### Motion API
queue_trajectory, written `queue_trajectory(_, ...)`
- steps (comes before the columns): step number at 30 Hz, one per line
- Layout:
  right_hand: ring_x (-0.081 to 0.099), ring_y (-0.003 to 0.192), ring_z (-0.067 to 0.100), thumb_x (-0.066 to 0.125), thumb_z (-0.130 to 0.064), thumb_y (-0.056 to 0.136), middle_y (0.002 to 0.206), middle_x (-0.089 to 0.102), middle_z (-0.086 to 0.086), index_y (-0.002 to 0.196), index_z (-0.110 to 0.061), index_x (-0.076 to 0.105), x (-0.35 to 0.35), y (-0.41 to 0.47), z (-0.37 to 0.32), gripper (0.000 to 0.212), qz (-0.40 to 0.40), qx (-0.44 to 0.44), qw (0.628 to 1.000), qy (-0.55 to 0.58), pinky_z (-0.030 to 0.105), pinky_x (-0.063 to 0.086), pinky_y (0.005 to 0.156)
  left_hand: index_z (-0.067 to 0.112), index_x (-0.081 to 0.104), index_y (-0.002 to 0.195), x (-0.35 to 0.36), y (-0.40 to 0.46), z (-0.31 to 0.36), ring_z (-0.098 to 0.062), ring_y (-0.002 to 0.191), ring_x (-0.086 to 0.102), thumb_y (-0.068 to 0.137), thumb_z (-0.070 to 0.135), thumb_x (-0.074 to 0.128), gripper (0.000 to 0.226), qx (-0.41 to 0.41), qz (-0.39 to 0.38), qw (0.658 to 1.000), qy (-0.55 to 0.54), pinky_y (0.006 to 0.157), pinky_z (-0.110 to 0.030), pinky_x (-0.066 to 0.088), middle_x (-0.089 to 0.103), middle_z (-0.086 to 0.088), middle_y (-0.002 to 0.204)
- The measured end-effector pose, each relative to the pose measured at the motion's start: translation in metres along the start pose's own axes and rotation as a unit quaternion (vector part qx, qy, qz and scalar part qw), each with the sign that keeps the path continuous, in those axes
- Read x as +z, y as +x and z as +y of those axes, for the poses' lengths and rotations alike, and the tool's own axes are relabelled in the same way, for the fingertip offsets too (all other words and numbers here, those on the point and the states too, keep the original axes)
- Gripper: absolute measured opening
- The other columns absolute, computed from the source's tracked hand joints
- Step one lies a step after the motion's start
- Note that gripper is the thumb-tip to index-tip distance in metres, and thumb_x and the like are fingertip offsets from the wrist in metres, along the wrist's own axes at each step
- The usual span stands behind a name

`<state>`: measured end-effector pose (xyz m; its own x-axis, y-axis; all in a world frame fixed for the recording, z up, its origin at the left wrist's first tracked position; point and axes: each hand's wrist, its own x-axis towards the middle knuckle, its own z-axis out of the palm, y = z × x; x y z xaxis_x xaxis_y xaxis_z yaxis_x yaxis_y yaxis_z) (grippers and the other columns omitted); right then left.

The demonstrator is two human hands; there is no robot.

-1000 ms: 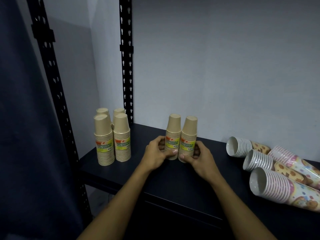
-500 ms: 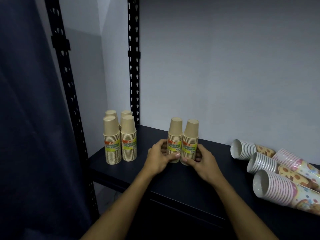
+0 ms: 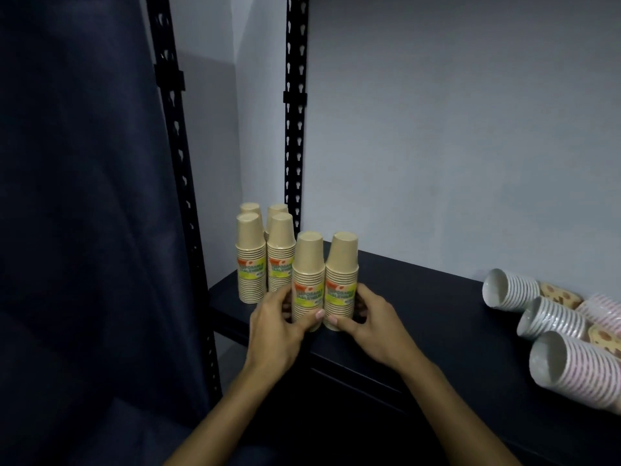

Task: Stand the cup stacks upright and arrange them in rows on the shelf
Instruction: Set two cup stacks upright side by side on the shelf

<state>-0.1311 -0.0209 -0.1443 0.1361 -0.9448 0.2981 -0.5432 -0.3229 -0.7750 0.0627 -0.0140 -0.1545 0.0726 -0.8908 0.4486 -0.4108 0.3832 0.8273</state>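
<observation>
Fingers (image 3: 285, 306) of the left hand (image 3: 275, 331) curl around the left kraft cup stack (image 3: 308, 277), thumb across its lower front; fingers of the right hand (image 3: 371, 326) wrap the right kraft cup stack (image 3: 342, 277) the same way. Both stacks stand upright, upside down, touching each other near the front edge of the dark shelf (image 3: 437, 317). Each bears a yellow-green label. Just behind and to the left, four more kraft cup stacks (image 3: 265, 257) stand upright in a tight square at the shelf's left end, beside a black slotted upright (image 3: 295, 129). Well apart on the right, patterned cup stacks (image 3: 554, 327) lie on their sides, open mouths facing left.
</observation>
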Motion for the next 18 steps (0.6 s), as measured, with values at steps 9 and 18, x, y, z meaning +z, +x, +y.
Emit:
queue_trajectory(9,0.062,0.117,0.006,0.082,-0.036,0.080,0.133,0.065,-0.010,0.135,-0.025,0.053,0.040,0.028,-0.028,0.062,-0.047,-0.008,0.999,-0.002,0.030,0.051,0.102,0.028,0.065,0.126,-0.046,0.003,-0.014,0.001,0.092,0.067,0.072,0.040,0.087,0.060,-0.007,0.058,0.997,0.056,0.078,-0.008,0.049,0.070,0.011,0.105)
queue_trajectory(18,0.065,0.108,-0.004,0.086,-0.032,0.078,0.119,0.072,-0.012,0.111,-0.025,0.052,0.053,0.028,-0.025,0.048,-0.009,-0.002,0.999,0.034,0.006,0.047,0.081,0.023,0.060,0.117,-0.045,0.001,-0.025,0.011,0.096,0.062,0.070,0.034,0.089,0.056,0.000,0.110,0.994,0.030,0.080,-0.002,0.045,0.067,0.016,0.104)
